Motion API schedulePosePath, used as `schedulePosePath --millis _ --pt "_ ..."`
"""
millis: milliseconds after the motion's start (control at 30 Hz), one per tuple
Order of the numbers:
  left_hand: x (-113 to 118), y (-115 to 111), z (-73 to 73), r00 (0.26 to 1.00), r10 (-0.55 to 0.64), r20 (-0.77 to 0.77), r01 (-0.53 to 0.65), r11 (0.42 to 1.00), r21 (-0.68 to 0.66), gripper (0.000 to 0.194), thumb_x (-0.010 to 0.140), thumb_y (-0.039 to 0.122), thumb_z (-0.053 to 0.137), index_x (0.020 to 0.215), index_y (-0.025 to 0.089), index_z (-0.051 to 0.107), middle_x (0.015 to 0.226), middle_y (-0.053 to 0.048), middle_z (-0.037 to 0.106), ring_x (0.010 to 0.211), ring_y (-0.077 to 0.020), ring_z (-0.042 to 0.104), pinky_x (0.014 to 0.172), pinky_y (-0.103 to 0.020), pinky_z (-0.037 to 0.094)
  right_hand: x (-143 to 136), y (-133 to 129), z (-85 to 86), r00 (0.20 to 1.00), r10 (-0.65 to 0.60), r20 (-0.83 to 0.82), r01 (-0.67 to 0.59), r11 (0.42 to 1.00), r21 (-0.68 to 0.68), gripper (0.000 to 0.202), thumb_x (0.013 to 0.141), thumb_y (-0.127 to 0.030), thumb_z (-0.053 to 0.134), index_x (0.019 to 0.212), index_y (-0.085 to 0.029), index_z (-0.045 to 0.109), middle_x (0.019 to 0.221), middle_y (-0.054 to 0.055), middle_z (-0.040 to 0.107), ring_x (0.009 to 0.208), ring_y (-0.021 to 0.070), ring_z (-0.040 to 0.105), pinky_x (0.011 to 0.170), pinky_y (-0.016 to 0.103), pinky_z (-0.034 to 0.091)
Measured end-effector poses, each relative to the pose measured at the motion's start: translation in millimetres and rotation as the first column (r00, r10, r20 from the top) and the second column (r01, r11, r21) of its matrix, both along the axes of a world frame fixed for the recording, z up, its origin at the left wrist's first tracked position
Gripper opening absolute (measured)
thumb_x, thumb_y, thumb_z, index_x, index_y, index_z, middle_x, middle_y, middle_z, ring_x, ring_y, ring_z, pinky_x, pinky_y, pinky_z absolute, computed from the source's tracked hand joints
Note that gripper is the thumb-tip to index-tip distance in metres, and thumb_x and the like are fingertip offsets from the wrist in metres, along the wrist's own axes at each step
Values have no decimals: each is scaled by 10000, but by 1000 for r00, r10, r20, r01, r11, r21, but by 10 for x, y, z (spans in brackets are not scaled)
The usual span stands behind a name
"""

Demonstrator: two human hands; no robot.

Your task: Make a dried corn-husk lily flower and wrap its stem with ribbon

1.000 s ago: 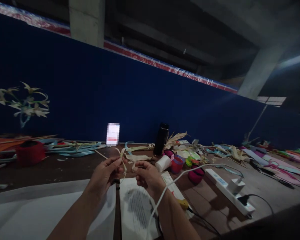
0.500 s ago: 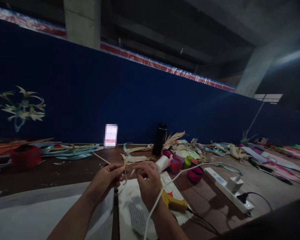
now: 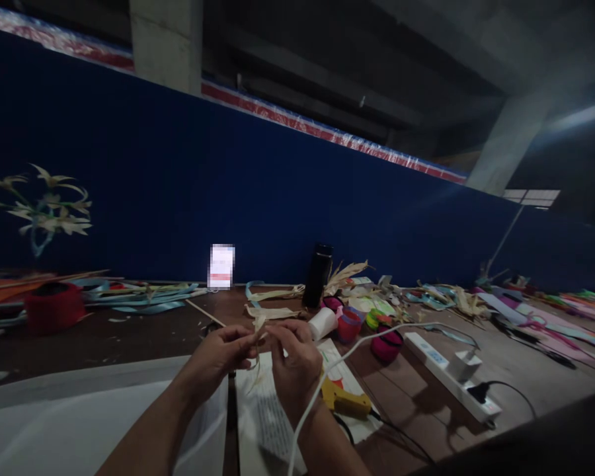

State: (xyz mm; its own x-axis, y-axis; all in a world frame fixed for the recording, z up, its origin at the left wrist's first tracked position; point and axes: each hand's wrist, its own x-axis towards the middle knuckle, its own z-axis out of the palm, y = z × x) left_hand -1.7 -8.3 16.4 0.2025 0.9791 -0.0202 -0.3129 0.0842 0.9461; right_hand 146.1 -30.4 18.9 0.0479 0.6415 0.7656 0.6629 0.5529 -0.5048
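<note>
My left hand [image 3: 227,357] pinches a pale, dry husk-like strip [image 3: 259,324] between thumb and fingertips. From the other side my right hand [image 3: 296,360] is closed at the same strip, its fingertips meeting those of the left. A thin tail of the strip hangs below the fingers. Beneath the hands lies a printed sheet [image 3: 262,423]. A yellow glue gun [image 3: 347,400] rests just right of my right wrist, partly hidden by it. A white cable [image 3: 305,423] passes across that forearm. The exact grip of the right fingertips is hard to make out.
A white power strip [image 3: 453,377] with plugs lies at right. Ribbon rolls [image 3: 387,344] and a black bottle [image 3: 318,276] stand beyond the hands. At left are a red roll [image 3: 54,309], blue strips [image 3: 151,307] and a husk flower [image 3: 49,205]. A lit phone [image 3: 221,268] leans on the blue partition.
My right hand has come left to meet my left hand. The gap between the fingertips has closed, and both hands now meet at the husk strip.
</note>
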Motion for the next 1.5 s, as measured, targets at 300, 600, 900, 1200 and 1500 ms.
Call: schedulePosePath --millis 300,600,900,1200,1500 --pt "6 -20 43 999 33 11 -34 999 35 214 596 313 760 642 151 628 592 -9 641 536 -103 568 553 -212 453 -30 -26 -3 689 -6 -725 -434 798 -419 276 783 -319 538 1028 -192 529 883 39 599 509 87 553 421 207 467" --pt "16 -48 66 998 -6 -63 12 996 91 202 624 322 736 677 148 647 596 7 620 539 -101 561 533 -209 457 -140 -18 -11 552 -42 -833 -564 717 -410 186 656 -315 650 753 -166 596 591 -41 545 433 54 455 347 137 352" --pt "21 -23 39 991 72 -110 -60 993 105 275 613 353 732 774 144 653 637 -2 615 486 -99 559 404 -178 393 -110 25 -24 493 -43 -869 -528 779 -338 180 667 -317 647 746 -164 595 478 -80 460 393 39 379 362 146 310" --pt "23 17 -18 979 54 -195 -33 994 107 273 634 389 711 738 147 641 542 11 609 466 -97 542 417 -180 395 -114 35 -53 409 -71 -910 -564 764 -313 240 628 -353 680 754 -161 611 421 -84 443 369 42 353 354 151 273" --pt "14 30 -47 967 50 -248 -29 996 89 273 659 391 692 755 142 635 543 4 625 464 -92 538 437 -183 399 -129 4 -22 317 -108 -942 -604 743 -288 291 588 -359 714 777 -163 612 436 -85 443 378 35 334 368 140 270"
